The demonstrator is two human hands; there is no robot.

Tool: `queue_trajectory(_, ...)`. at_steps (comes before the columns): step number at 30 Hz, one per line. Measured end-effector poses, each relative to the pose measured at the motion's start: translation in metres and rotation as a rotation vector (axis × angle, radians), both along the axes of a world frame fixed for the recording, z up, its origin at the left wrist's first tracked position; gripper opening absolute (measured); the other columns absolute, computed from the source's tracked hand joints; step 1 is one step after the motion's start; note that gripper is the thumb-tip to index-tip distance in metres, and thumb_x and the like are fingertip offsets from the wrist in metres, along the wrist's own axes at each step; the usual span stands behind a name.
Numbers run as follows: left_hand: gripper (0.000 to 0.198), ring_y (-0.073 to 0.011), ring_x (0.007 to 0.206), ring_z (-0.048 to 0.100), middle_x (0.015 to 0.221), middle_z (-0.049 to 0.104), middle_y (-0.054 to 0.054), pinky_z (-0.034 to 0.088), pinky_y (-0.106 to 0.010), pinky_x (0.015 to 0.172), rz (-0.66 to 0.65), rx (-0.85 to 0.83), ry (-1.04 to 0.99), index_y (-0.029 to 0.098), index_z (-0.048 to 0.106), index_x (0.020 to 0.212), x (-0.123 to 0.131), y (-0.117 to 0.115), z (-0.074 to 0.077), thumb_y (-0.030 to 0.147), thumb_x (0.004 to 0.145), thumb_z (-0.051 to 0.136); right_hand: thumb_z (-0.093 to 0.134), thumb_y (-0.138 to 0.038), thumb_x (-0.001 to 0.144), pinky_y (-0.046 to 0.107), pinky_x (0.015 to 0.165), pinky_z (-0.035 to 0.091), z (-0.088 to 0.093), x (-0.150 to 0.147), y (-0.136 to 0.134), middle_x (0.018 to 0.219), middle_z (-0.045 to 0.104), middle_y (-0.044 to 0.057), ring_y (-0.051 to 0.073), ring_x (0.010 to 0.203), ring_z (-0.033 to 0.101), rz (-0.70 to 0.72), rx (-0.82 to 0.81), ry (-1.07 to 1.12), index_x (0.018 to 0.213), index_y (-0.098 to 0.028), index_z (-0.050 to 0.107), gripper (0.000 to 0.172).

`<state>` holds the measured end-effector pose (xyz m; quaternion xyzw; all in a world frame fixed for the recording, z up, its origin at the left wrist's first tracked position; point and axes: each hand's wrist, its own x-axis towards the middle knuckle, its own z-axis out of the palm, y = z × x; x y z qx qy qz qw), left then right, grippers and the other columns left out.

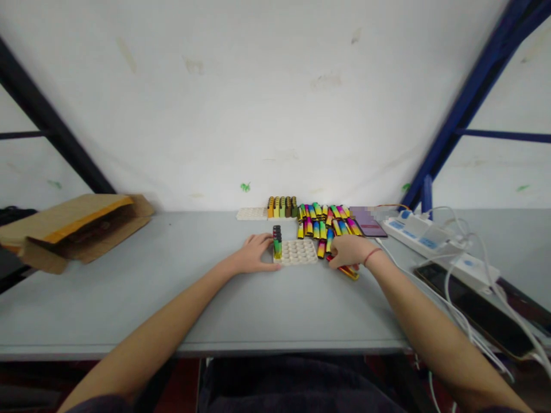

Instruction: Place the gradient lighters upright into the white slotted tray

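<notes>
Right in the middle of the grey table [129, 298] sits a white tray [299, 252] with rows of round sockets, and basically everything else lines up around it. The left hand [253, 255] lies flat on the tabletop, touching the tray's left edge, fingers loosely spread and not gripping anything. A few lighters [277, 244] stand upright in the tray's left-most sockets, just beside those fingertips; the other sockets look unfilled. The right hand [350, 251], with a red band [372, 255] round the wrist, is just right of the tray, palm down and fingers curled over some rainbow-coloured lighters [348, 271] lying on the table. It's touching them for sure, but I honestly can't tell if the fingers are actually pinched on one or just resting on top. Behind the tray, toward the wall, there's a loose pile of more rainbow lighters [322, 221] lying flat, and behind-left of the tray a second tray [252, 213] holds a row of upright lighters [282, 206] at its right end. Further right of the tray a white power strip [413, 236] with cables runs along the table, with a dark phone [477, 307] nearer the front edge, and something dark and flat [370, 225] sits between the pile and the strip. Way off to the left of the tray, an open cardboard box [73, 226] lies on its side.
</notes>
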<state>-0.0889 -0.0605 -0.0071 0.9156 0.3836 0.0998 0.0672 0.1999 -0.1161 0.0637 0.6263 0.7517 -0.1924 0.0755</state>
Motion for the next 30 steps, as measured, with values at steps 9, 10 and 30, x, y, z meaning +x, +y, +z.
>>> queue_trajectory(9, 0.076, -0.036, 0.133, 0.036, 0.144, 0.041, -0.015, 0.022, -0.05, 0.112, 0.008, -0.007, 0.013, 0.017, 0.048, 0.132, 0.0, -0.001, 0.001, 0.065, 0.076, 0.064, 0.067, -0.029, 0.072, 0.022, 0.052, 0.038, -0.005, 0.0, 0.009, 0.063, 0.062, -0.002, 0.012, 0.055, 0.053, 0.232, 0.044, 0.641, 0.085, -0.018, 0.066, 0.017)
queue_trajectory(10, 0.076, -0.036, 0.133, 0.036, 0.144, 0.041, -0.016, 0.022, -0.05, 0.112, 0.01, -0.009, 0.015, 0.017, 0.048, 0.132, 0.0, -0.002, 0.002, 0.065, 0.076, 0.064, 0.065, -0.034, 0.075, 0.022, 0.051, 0.037, -0.005, -0.004, 0.009, 0.063, 0.061, -0.002, 0.012, 0.055, 0.052, 0.236, 0.052, 0.726, 0.086, -0.017, 0.064, 0.02)
queue_trajectory(30, 0.077, -0.0353, 0.133, 0.038, 0.143, 0.042, -0.017, 0.023, -0.048, 0.112, 0.005, 0.016, 0.03, 0.014, 0.047, 0.133, 0.001, -0.002, 0.001, 0.063, 0.077, 0.064, 0.036, -0.062, 0.091, 0.026, 0.062, 0.042, -0.043, -0.042, 0.019, 0.064, 0.051, -0.002, 0.013, 0.062, 0.05, 0.079, 0.29, 1.155, 0.076, -0.021, 0.044, 0.045)
